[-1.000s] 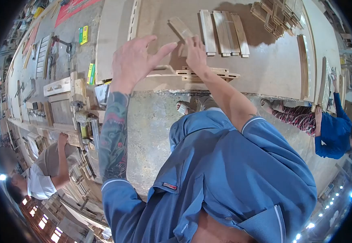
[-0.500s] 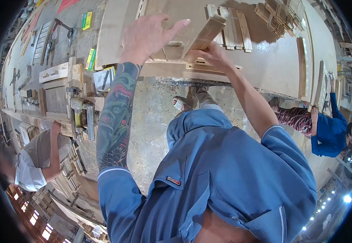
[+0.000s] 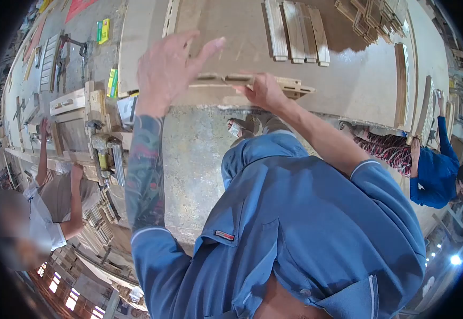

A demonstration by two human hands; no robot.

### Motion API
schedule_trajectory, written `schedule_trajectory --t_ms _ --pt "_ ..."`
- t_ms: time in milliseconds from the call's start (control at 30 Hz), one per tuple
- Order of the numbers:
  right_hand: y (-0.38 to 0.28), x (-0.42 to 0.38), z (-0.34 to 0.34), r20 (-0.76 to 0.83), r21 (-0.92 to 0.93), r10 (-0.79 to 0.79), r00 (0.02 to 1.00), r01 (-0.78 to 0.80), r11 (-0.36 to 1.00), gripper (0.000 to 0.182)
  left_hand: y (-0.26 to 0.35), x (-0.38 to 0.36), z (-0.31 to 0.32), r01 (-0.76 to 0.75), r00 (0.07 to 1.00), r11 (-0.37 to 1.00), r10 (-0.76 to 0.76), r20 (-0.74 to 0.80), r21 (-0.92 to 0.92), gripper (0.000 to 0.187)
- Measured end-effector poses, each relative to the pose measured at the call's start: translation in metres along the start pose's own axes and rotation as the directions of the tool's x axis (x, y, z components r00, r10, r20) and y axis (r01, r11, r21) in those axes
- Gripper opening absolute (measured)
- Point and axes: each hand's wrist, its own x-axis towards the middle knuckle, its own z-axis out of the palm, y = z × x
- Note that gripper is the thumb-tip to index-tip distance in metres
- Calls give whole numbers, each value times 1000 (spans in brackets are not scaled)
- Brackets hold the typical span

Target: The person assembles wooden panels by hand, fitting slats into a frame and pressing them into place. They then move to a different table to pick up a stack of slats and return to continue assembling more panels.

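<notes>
My right hand (image 3: 266, 91) is closed on a wooden slat (image 3: 238, 78), which shows almost end-on at the near edge of the bench. Just left of it is the end of a second slat (image 3: 207, 77). Both are over a slotted wooden rail (image 3: 298, 89) lying along that edge. My left hand (image 3: 165, 66) is raised left of the slats, fingers spread and thumb out, with nothing visible in it. Part of the rail is hidden behind my hands.
Several loose slats (image 3: 298, 32) lie on the bench (image 3: 348, 85), with a stack of wood pieces (image 3: 370, 18) beyond. At left, clamps and a green-yellow box (image 3: 102, 31) lie on another worktop. Co-workers stand at left (image 3: 45, 212) and right (image 3: 436, 178).
The slat in my right hand has swung from a long tilted view to nearly end-on, and that hand moved left and nearer. My left hand moved left and stays open.
</notes>
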Motion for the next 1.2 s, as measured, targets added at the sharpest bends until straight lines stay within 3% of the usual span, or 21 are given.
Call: schedule_trajectory --t_ms 167,200,233,300,333,367,400,433,500,567,633,700,767,800,833,900,933,1000,1100,1200 --pt "-6 6 -22 46 -13 -47 998 47 999 35 6 5 -2 44 999 999 -44 1 22 63" --pt "15 5 -21 132 58 -33 991 26 998 33 4 3 -1 41 999 999 -42 3 35 62" --pt "32 13 -32 119 57 -31 992 25 998 33 4 2 -1 29 1000 999 -29 1 38 62" --pt "66 37 -53 -6 -168 206 979 -204 965 42 4 1 1 26 999 1000 -26 -24 -6 60" --pt "85 49 -40 -16 -167 206 978 -206 964 42 4 2 1 16 1000 1000 -16 -26 -3 60" --pt "106 60 -12 -268 -436 159 950 -267 860 47 4 2 1 12 1000 1000 -12 -26 -6 56" --pt "115 67 7 -484 -637 37 874 -381 670 53 5 2 1 3 1000 1000 -3 -25 -9 51" --pt "109 69 12 -499 -632 39 865 -395 667 53 5 2 1 -16 1000 1000 15 -26 -8 51" --pt "96 70 23 -322 -683 -125 938 -138 717 62 4 1 1 -4 1000 1000 3 -21 -8 51" --pt "90 68 21 -414 -661 -92 906 -230 715 56 3 1 0 15 1000 1000 -15 0 -21 55" --pt "82 60 10 -431 -344 325 842 -486 803 61 3 1 0 40 999 999 -40 20 -32 59" --pt "76 61 -5 -483 -383 313 818 -519 764 52 4 1 -1 33 999 999 -33 3 -31 61" --pt "67 59 -35 -144 -363 521 842 -534 763 40 0 2 1 16 1000 999 -16 -2 -41 62" --pt "50 52 -52 -80 -17 553 830 -555 831 32 -3 2 3 0 1000 999 0 0 -44 64" --pt "48 41 -53 -77 -19 554 829 -557 830 32 -3 1 2 3 1000 999 -3 2 -46 64" --pt "47 21 -54 -409 55 366 836 -378 924 33 -1 1 -1 6 1000 999 -6 12 -38 66" --pt "45 5 -54 -396 53 369 841 -381 923 33 0 0 -2 20 1000 999 -19 18 -41 66" --pt "38 -22 -56 -405 331 249 880 -112 937 20 0 1 -2 -5 1000 999 5 12 -33 66" --pt "28 -32 -61 -371 482 255 893 -49 875 26 -2 2 -1 -3 1000 999 3 14 -33 65" --pt "34 -36 -48 -284 401 249 926 -121 908 26 -1 5 -3 -31 1000 1000 31 -1 3 59"
